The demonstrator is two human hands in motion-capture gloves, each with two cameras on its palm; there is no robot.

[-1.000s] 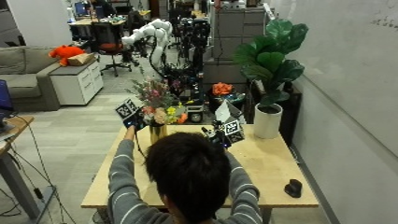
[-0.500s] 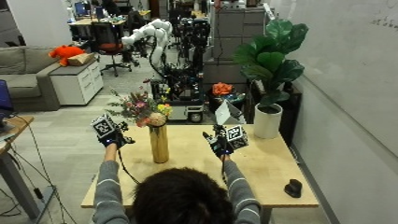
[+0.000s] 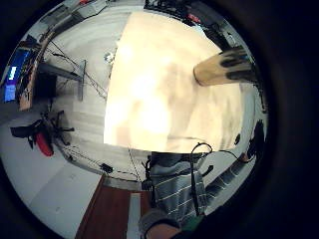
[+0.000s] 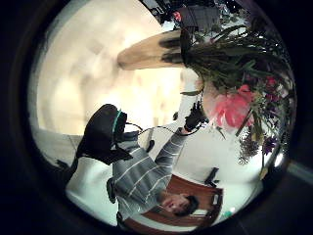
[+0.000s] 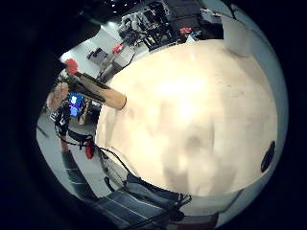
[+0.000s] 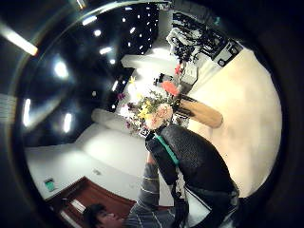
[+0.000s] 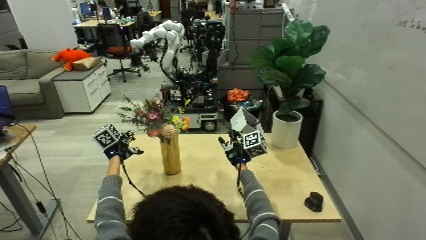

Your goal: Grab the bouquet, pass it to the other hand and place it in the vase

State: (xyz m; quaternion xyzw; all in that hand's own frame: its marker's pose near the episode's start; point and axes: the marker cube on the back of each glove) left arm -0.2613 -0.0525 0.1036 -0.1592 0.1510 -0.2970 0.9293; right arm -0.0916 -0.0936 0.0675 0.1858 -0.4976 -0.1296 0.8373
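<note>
The bouquet [image 7: 154,117] of pink, yellow and purple flowers stands upright in the tall tan vase [image 7: 170,155] on the wooden table [image 7: 279,185]. My left hand [image 7: 118,145] hovers to the left of the vase, apart from it, fingers relaxed and holding nothing. My right hand [image 7: 234,149] is raised to the right of the vase, also holding nothing. The left thumb side palm view shows the vase [image 4: 146,51], the bouquet [image 4: 234,63] and the right hand [image 4: 195,117] beyond them. The right little finger side palm view has the vase [image 5: 100,93] at the table's far side.
A small black object [image 7: 313,201] lies near the table's front right corner. A leafy plant in a white pot [image 7: 287,130] stands behind the table's right end. A robot arm and equipment racks stand behind the table.
One second ago my left hand was at the bouquet by the vase. It has let go and drawn back to the left; the bouquet stays in the vase. The right hand has barely moved.
</note>
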